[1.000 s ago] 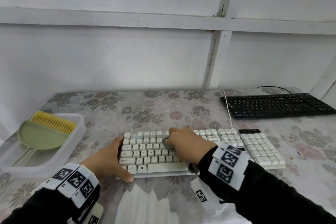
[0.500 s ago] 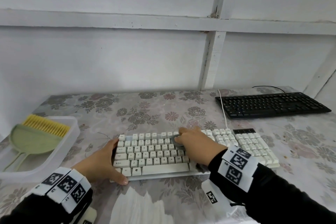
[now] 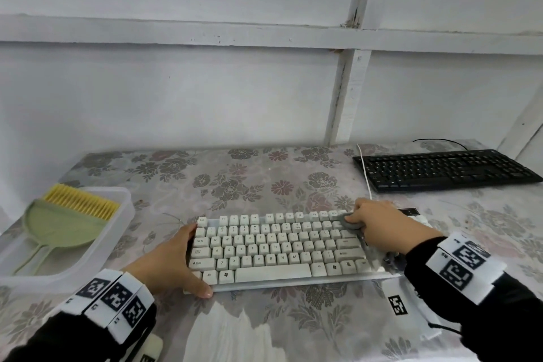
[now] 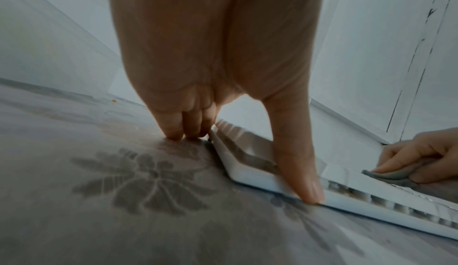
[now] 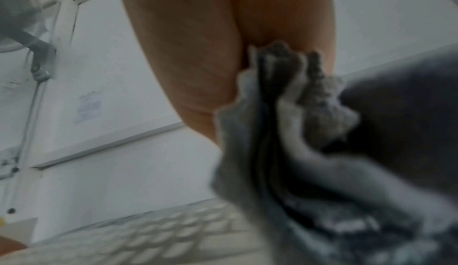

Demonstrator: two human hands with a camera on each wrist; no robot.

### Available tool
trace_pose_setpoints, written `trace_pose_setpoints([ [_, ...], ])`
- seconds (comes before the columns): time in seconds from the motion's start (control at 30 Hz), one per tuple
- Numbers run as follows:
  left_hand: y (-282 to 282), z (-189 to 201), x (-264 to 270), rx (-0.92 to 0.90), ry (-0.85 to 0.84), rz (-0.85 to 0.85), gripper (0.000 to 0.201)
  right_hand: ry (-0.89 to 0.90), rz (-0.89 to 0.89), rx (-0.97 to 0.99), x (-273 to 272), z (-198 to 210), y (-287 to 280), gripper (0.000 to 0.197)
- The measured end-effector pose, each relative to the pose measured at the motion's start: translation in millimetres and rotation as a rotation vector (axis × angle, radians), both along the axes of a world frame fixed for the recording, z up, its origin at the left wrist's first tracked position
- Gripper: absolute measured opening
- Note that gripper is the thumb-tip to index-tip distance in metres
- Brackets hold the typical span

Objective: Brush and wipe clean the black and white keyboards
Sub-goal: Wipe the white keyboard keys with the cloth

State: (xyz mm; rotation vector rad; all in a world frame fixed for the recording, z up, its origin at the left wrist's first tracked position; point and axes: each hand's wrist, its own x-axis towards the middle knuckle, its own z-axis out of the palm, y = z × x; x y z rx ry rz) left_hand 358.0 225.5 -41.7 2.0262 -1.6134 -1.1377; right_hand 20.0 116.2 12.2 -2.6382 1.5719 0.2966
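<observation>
The white keyboard (image 3: 279, 247) lies in front of me on the flowered tablecloth. My left hand (image 3: 188, 258) grips its left end, with the thumb (image 4: 297, 171) along the front edge and the fingers down the left side. At the upper right of the main key block, my right hand (image 3: 361, 220) pinches a bunched grey cloth (image 3: 349, 223) and presses it onto the keys. The right wrist view shows that cloth (image 5: 310, 151) up close and blurred. The black keyboard (image 3: 446, 169) sits at the back right, untouched.
A clear plastic tub (image 3: 123, 209) at the left holds a green dustpan with a yellow-bristled brush (image 3: 79, 203). The white keyboard's cable (image 3: 364, 173) runs back past the black keyboard's left end. A white wall (image 3: 205, 97) closes the table's far side.
My right hand has slid the cloth to the right along the upper key rows, from the middle to the right end of the main block. The left hand has kept its hold.
</observation>
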Motion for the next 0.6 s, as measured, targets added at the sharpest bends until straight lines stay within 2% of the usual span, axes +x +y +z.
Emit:
trace_pose_setpoints([
  [0.1, -0.6, 0.5, -0.8, 0.002, -0.012, -0.001, 0.136, -0.174, 0.052, 0.045, 18.4, 5.6, 4.8, 0.023],
  [0.2, -0.6, 0.5, -0.9, 0.006, -0.019, 0.001, 0.135, -0.345, 0.165, 0.060, 63.6, 4.4, 15.6, 0.022],
  [0.3, -0.4, 0.3, 0.0, 0.007, -0.002, 0.000, 0.133, -0.283, 0.255, 0.033, 96.2, -8.3, 24.2, 0.018],
  [0.4, -0.8, -0.4, 1.8, 0.009, 0.002, -0.014, 0.137, -0.255, 0.246, 0.045, 84.1, -16.7, 20.8, 0.023],
  [0.53, -0.1, -1.7, 2.1, 0.001, -0.012, -0.017, 0.137, -0.334, 0.128, 0.061, 39.8, -20.5, 9.6, 0.017],
  [0.6, -0.5, -1.9, 1.5, -0.005, -0.018, -0.015, 0.135, -0.290, 0.077, 0.041, 20.5, -17.2, 6.8, 0.019],
])
